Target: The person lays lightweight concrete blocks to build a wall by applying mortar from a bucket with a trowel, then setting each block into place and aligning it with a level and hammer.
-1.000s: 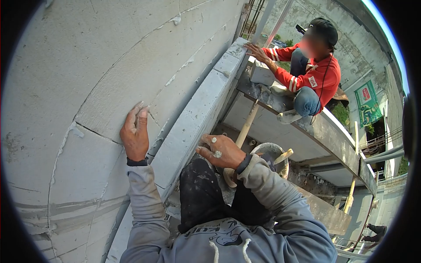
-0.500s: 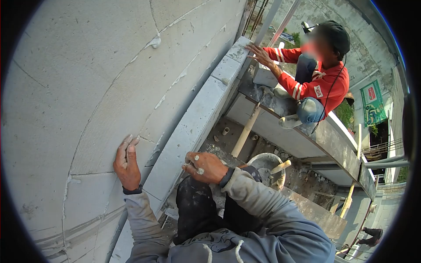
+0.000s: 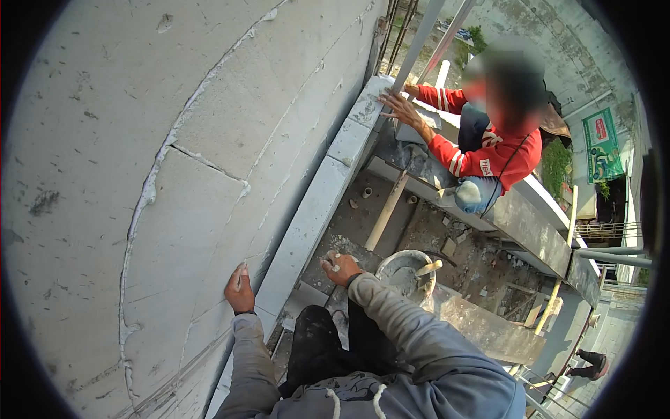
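Note:
My left hand [image 3: 241, 288] rests against the pale block wall [image 3: 195, 230], fingers stretched upward along its surface. Grey mortar lines run between the wall's blocks. Beside the wall lies a row of light grey blocks [image 3: 301, 222], with a dark gap between the two. My right hand [image 3: 341, 267] hangs in the air to the right of that row, apart from it. Its fingers are curled in, with mortar specks on them; whatever they may hold is hidden. Right of this hand stands a bucket of grey mortar [image 3: 405, 269] with a wooden-handled tool [image 3: 428, 267] in it.
A co-worker in a red sweater [image 3: 513, 157] crouches at the far end, hands on the blocks by a metal post [image 3: 419, 45]. A wooden pole [image 3: 386, 213] crosses the gap below. Planks [image 3: 488, 328] lie right of my legs. Another person [image 3: 592, 364] is lower right.
My view has shifted. My right hand has moved away from the block row, its fingers still curled. My left hand stays at the wall. The co-worker has leaned forward.

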A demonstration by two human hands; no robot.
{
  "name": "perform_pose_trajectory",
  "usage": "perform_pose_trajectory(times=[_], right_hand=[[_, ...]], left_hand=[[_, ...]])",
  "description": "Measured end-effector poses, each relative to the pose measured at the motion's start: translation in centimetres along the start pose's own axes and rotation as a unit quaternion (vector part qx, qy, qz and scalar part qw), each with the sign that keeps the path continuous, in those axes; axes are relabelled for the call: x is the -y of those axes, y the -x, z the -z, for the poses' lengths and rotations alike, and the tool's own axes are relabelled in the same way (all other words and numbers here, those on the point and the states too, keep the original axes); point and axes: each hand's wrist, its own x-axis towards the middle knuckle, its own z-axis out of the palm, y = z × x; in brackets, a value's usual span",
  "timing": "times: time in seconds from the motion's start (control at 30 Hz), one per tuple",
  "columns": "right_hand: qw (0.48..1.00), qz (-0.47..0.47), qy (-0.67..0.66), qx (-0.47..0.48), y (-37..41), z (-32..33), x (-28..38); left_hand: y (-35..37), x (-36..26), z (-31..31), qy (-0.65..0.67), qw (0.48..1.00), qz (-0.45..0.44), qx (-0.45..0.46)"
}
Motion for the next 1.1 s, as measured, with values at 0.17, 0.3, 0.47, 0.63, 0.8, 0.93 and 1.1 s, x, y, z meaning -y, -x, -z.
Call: perform_pose_trajectory(times=[0.17,0.3,0.47,0.63,0.8,0.93,1.1], right_hand=[[0.999,-0.034,-0.004,-0.002,1.6,4.7,-1.8],[0.995,-0.078,0.049,-0.029,2.6,9.1,-3.9],[0.993,-0.102,0.044,-0.044,3.2,13.0,-6.1],[0.986,-0.153,0.059,0.007,2.8,16.3,-1.0],[0.991,-0.128,0.046,-0.007,3.6,15.6,1.9],[0.985,-0.157,0.051,0.051,6.0,16.3,6.8],[0.993,-0.108,0.040,0.031,9.6,13.0,11.1]], left_hand=[[-0.4,-1.4,0.5,-0.028,0.995,0.085,0.046],[-0.3,4.1,2.0,-0.037,0.971,0.203,0.122],[2.3,-5.9,4.2,-0.133,0.948,0.238,0.163],[1.3,-15.0,5.5,-0.182,0.932,0.238,0.203],[0.4,-12.7,7.1,-0.244,0.938,0.109,0.221],[2.6,-8.8,8.3,-0.089,0.963,0.207,0.149],[9.6,-9.6,14.7,0.068,0.891,0.444,0.065]])
